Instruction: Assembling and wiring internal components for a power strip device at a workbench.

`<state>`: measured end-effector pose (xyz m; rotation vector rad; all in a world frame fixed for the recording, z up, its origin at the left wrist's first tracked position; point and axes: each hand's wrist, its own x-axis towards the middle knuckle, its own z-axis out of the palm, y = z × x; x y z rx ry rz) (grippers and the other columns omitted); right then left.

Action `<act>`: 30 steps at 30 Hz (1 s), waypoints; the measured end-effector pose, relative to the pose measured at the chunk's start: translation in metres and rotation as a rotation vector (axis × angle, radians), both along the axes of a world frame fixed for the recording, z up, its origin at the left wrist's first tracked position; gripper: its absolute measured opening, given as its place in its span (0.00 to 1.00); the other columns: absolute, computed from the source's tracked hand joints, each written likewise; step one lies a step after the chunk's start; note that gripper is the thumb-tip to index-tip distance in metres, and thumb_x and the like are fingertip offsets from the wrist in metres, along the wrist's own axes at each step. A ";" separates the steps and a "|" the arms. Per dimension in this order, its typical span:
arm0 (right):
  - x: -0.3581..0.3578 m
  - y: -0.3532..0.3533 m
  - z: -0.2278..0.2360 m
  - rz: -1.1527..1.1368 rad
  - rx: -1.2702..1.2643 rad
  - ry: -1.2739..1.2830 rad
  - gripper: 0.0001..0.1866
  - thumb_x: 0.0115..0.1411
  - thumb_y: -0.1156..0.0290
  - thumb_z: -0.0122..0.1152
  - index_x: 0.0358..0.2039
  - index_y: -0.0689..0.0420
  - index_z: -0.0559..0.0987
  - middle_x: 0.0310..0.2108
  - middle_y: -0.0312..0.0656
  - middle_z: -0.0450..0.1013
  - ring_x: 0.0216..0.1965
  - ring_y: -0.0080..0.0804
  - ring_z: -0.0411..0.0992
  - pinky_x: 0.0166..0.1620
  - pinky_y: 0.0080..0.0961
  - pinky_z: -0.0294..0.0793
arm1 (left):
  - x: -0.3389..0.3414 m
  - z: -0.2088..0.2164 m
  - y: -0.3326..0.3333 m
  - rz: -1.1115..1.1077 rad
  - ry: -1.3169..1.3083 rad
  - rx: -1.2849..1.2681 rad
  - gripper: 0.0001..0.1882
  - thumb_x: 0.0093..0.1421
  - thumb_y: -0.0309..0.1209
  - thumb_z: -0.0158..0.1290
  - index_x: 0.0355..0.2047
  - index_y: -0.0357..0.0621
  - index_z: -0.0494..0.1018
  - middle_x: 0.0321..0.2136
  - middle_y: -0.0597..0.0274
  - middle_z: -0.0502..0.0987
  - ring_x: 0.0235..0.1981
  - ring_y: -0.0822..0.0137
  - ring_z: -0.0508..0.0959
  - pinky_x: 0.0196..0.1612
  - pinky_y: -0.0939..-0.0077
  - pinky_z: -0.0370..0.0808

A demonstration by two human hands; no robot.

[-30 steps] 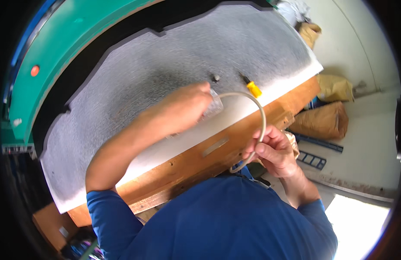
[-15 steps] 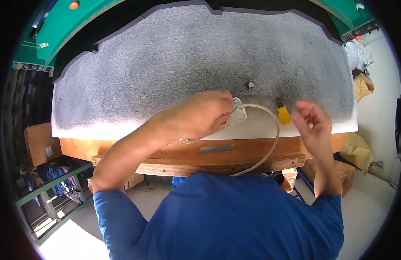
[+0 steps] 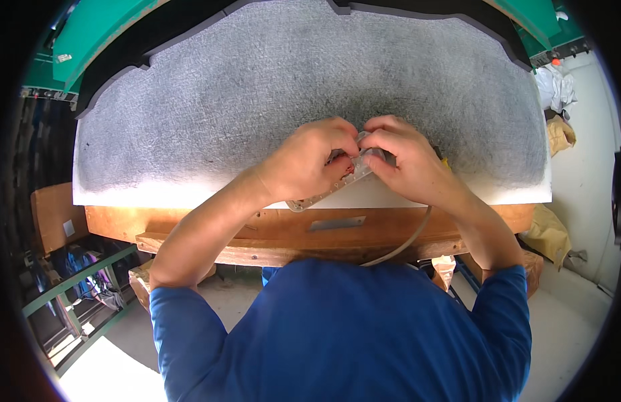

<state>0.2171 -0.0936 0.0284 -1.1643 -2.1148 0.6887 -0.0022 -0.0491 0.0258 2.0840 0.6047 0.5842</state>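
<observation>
A long, flat piece of clear plastic point(image 3: 322, 195) with small holes along its edge is held slantwise over the near part of the grey work surface. My left hand point(image 3: 310, 157) is closed around its middle; something small and red shows by the fingertips. Bent fingers of my right hand point(image 3: 415, 164) close on the piece's upper right end, close to the left fingertips. A pale flexible tube point(image 3: 412, 242) comes out below my right hand and curves toward my body; its upper part is hidden. Beyond my right wrist only a bit of a yellow-handled tool point(image 3: 445, 162) shows.
The work surface point(image 3: 243, 100) is a worn grey-black mat with a black raised border point(image 3: 417, 12) at the back. A wooden edge point(image 3: 270, 231) with a metal plate point(image 3: 337, 224) runs along the front. Brown sacks point(image 3: 550, 231) stand at the right, a cardboard piece point(image 3: 52, 214) at the left.
My right hand has moved left from beside the yellow-handled tool onto the end of the plastic piece. The tool and a small round part are now mostly or wholly covered.
</observation>
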 end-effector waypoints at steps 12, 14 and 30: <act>0.002 0.000 -0.008 0.036 0.002 0.029 0.05 0.55 0.80 0.62 0.33 0.61 0.77 0.42 0.50 0.73 0.39 0.48 0.74 0.40 0.35 0.74 | 0.019 -0.001 -0.031 0.320 0.108 0.322 0.06 0.46 0.20 0.59 0.25 0.37 0.73 0.28 0.54 0.75 0.30 0.51 0.77 0.31 0.61 0.75; 0.002 -0.001 -0.010 0.035 0.020 0.030 0.05 0.55 0.81 0.62 0.33 0.61 0.77 0.42 0.50 0.73 0.39 0.48 0.75 0.40 0.35 0.74 | 0.021 -0.002 -0.035 0.384 0.131 0.308 0.05 0.46 0.20 0.58 0.25 0.37 0.73 0.28 0.53 0.74 0.30 0.51 0.77 0.33 0.59 0.75; 0.003 0.006 -0.014 -0.002 0.108 0.042 0.03 0.53 0.79 0.60 0.28 0.61 0.76 0.37 0.46 0.74 0.39 0.49 0.73 0.42 0.40 0.73 | 0.033 -0.010 -0.038 0.502 0.060 0.502 0.04 0.47 0.20 0.58 0.23 0.38 0.72 0.29 0.53 0.75 0.33 0.48 0.76 0.36 0.58 0.75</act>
